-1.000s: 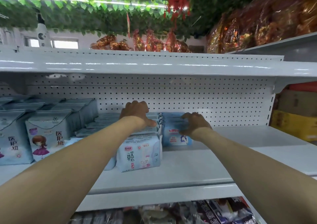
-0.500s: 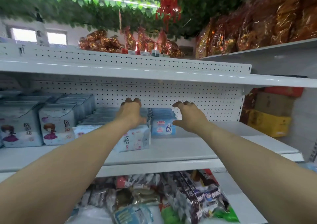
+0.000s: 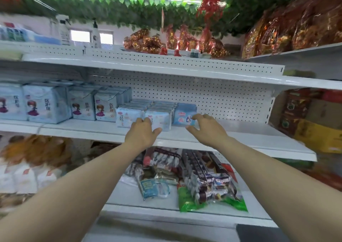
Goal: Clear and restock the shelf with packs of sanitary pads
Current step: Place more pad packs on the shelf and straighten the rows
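Pad packs (image 3: 126, 116), soft glossy plastic pillows, line the white shelf (image 3: 240, 133); left grip (image 3: 141, 136) and right grip (image 3: 207, 130) spread, empty.

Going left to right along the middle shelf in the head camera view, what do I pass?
Tall packs with the cartoon girl → low pale packs in rows → blue pack with a red logo → bare stretch of shelf → cardboard boxes beyond the shelf's end.

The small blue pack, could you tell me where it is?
Head view, middle shelf: small blue pack ends the row, right of the white packs, behind the right hand.
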Demonstrator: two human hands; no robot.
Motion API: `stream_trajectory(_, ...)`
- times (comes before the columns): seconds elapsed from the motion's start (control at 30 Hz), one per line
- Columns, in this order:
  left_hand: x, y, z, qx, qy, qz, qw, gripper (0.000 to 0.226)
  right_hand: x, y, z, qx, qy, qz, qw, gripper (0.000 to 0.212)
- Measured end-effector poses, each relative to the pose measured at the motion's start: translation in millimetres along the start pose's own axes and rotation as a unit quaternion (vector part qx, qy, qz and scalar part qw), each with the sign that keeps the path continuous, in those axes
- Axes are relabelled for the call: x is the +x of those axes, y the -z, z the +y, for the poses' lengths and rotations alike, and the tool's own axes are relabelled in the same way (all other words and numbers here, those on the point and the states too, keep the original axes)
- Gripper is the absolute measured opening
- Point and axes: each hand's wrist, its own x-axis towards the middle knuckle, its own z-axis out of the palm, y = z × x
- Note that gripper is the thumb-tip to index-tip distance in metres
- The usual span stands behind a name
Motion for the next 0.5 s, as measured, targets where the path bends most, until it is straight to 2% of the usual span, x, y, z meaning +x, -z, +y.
stream_trajectory(0.27,-42,-13,-43,0.006,0.03,-0.027,0.999,0.056,-32,-39,-23,0.013,-0.006,-0.04,0.999,0.059)
stream_trajectory(0.5,-46,-44,-96,0.022,0.054,-0.086,0.995,0.054,-39,-105,-37,0.013,-0.044,-0.1,0.994,0.056)
